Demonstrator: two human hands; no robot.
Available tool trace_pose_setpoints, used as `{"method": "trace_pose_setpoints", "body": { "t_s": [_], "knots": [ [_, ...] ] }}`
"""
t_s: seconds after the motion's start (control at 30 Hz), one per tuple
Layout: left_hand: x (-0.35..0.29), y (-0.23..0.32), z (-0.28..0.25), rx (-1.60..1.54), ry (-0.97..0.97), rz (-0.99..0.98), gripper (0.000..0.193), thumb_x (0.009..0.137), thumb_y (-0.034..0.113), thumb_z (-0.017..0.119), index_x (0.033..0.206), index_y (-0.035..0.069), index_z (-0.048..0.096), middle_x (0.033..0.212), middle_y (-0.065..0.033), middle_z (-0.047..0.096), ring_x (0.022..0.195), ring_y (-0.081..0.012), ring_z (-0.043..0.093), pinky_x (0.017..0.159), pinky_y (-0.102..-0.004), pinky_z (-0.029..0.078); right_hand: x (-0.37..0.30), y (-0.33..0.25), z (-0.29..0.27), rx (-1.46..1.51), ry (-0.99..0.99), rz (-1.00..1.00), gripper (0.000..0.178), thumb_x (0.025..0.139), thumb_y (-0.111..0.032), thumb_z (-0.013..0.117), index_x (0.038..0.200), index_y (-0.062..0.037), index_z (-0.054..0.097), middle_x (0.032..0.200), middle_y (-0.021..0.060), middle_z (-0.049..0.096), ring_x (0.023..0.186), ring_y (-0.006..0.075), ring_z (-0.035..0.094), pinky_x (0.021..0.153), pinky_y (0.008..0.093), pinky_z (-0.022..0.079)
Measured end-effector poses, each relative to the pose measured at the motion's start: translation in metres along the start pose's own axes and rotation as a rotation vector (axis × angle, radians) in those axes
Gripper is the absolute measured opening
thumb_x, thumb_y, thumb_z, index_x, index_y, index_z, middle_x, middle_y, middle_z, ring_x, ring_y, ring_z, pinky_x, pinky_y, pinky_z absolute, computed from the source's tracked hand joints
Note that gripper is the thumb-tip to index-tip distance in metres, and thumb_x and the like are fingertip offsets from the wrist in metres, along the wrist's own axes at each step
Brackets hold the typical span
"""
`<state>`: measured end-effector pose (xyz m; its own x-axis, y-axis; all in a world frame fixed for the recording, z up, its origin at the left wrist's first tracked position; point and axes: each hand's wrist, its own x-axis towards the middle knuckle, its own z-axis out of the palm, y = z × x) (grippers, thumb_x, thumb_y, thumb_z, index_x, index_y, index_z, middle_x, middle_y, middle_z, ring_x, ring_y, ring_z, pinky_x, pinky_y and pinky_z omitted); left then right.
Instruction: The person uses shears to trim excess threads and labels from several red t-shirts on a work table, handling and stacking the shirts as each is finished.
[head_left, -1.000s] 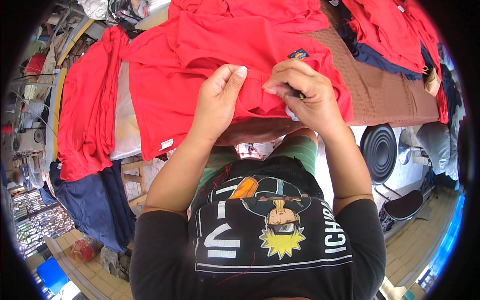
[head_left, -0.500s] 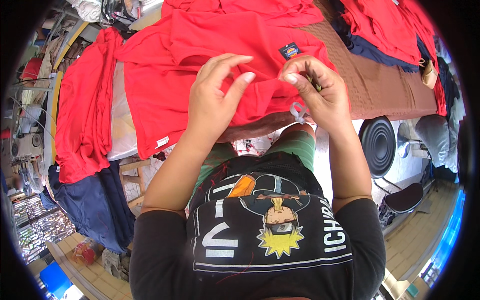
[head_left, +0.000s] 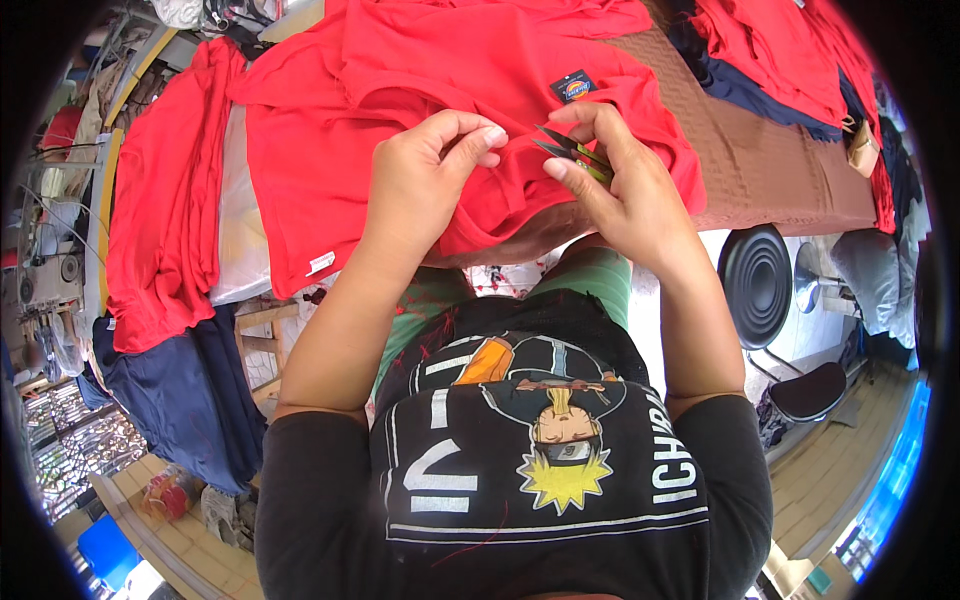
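A red garment [head_left: 420, 70] lies spread over a table covered in brown cloth [head_left: 760, 170]; a small dark label patch [head_left: 573, 88] sits on it. My left hand [head_left: 420, 180] pinches a fold of the red fabric between thumb and fingers. My right hand [head_left: 615, 180] holds small thread snips [head_left: 565, 148], their dark blades pointing left toward the pinched fold. The two hands are close together, almost touching.
More red garments [head_left: 165, 200] hang at the left over dark blue cloth [head_left: 180, 390]. Red and blue clothes [head_left: 760, 50] are piled at the back right. A round black stool [head_left: 757, 280] and a black chair seat [head_left: 810, 390] stand at the right.
Both hands shifted on the garment: the left changed from flat fingers to a pinch on the fabric, and the snips' blades in the right hand now show, pointed at the fold.
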<state>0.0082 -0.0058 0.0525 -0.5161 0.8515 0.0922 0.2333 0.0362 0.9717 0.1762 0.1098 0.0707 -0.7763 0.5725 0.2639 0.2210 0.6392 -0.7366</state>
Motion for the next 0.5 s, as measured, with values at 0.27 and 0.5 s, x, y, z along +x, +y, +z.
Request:
{"method": "trace_pose_setpoints", "body": {
  "t_s": [0.27, 0.5],
  "knots": [
    [-0.004, -0.002, -0.001, -0.023, -0.008, 0.029, 0.020, 0.095, 0.013, 0.060, 0.101, -0.004, 0.067, 0.096, -0.0097, 0.070, 0.084, -0.0139, 0.067, 0.078, -0.0255, 0.053, -0.004, -0.005, 0.011, -0.080, -0.006, -0.130, 0.015, 0.086, -0.015, 0.063, 0.098, -0.0059, 0.062, 0.092, 0.0115, 0.066, 0.082, 0.0318, 0.065, 0.067, 0.0397, 0.052],
    [-0.009, 0.004, -0.001, 0.020, -0.010, 0.016, 0.021, 0.095, 0.017, 0.061, 0.102, -0.002, 0.068, 0.095, -0.0063, 0.070, 0.086, -0.0117, 0.066, 0.078, -0.0236, 0.050, -0.002, -0.008, 0.015, -0.144, 0.018, -0.157, 0.014, 0.085, -0.014, 0.063, 0.097, -0.0062, 0.061, 0.090, 0.0114, 0.065, 0.081, 0.0330, 0.064, 0.064, 0.0421, 0.051]
  ]
}}
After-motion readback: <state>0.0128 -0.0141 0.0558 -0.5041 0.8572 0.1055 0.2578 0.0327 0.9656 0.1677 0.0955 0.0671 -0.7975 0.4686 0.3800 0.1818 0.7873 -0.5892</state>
